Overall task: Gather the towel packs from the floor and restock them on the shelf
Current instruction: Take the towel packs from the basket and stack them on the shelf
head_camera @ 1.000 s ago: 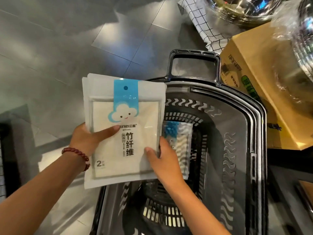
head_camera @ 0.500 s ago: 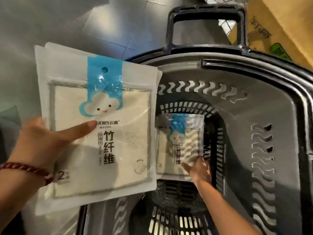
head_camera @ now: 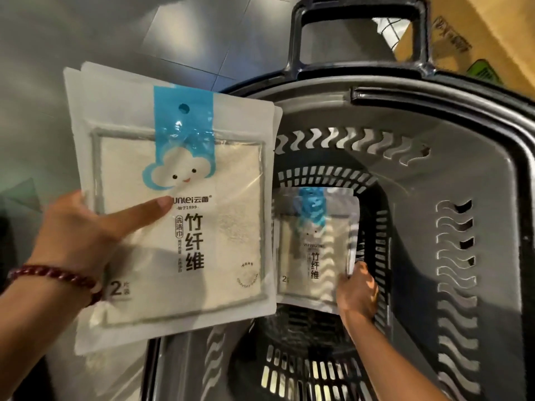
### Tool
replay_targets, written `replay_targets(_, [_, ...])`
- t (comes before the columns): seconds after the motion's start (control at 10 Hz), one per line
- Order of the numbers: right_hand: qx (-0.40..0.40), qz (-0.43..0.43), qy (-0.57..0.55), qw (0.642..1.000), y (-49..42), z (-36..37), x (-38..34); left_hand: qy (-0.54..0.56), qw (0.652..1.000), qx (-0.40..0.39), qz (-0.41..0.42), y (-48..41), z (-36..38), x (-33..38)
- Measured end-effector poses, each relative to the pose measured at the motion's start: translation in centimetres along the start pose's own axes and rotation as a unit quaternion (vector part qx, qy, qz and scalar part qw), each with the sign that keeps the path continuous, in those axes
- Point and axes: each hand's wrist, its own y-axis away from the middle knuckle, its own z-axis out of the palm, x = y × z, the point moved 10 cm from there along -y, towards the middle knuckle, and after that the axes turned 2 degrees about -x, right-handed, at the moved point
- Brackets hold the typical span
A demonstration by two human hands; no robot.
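White towel pack (head_camera: pixel 179 204) with blue cloud strip, black slotted basket (head_camera: pixel 451 175), grey floor tiles (head_camera: pixel 86 33)

The left forearm (head_camera: pixel 31 322) comes in from the lower left edge and rises toward the middle, with a dark red bead bracelet (head_camera: pixel 55 277) round the wrist. The left hand (head_camera: pixel 86 235) grips a stack of towel packs (head_camera: pixel 231 198) at its left edge. The thumb (head_camera: pixel 144 211) lies straight across the front face, pointing right, and the 4 fingers are hidden behind the stack. The right forearm (head_camera: pixel 390 357) enters from the bottom edge and stretches forward and down, away from the camera. The right hand (head_camera: pixel 357 293) shows its back to the camera and holds the lower right corner of 1 towel pack (head_camera: pixel 315 256), thumb on the pack's right edge.
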Motion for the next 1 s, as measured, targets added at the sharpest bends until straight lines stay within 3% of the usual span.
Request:
replay_targets(0.2, [0.016,-0.167,-0.092,0.981,4.8,-5.8,-4.7,0.095,0.993,0.043,-0.051,1.8,-0.1,1.1])
replay_targets(0.3, [0.103,-0.207,-0.151,0.961,7.5,-10.9,-6.2,0.091,0.994,0.039,-0.054,2.4,0.4,2.0])
replay_targets(0.4, [0.126,-0.223,-0.220,0.941,8.9,-13.7,-6.4,0.101,0.992,0.034,-0.062,2.5,0.5,2.1])
replay_targets(0.5, [0.133,-0.275,-0.337,0.891,11.5,-18.7,-7.2,0.107,0.991,0.029,-0.079,2.9,0.3,2.4])
replay_targets(0.7, [0.114,-0.351,-0.467,0.803,14.0,-23.5,-9.1,0.111,0.989,-0.002,-0.099,2.9,0.6,2.5])
replay_targets(0.8, [0.111,-0.322,-0.535,0.773,13.5,-24.9,-8.6,0.124,0.986,-0.013,-0.110,3.0,0.8,2.4])
replay_targets(0.9, [0.025,-0.274,-0.577,0.769,12.8,-23.8,-10.8,0.112,0.985,-0.024,-0.128,3.2,0.8,2.2])
replay_targets(1.0, [-0.071,-0.241,-0.539,0.804,12.9,-20.2,-13.6,0.122,0.983,-0.023,-0.132,3.0,0.9,2.2])
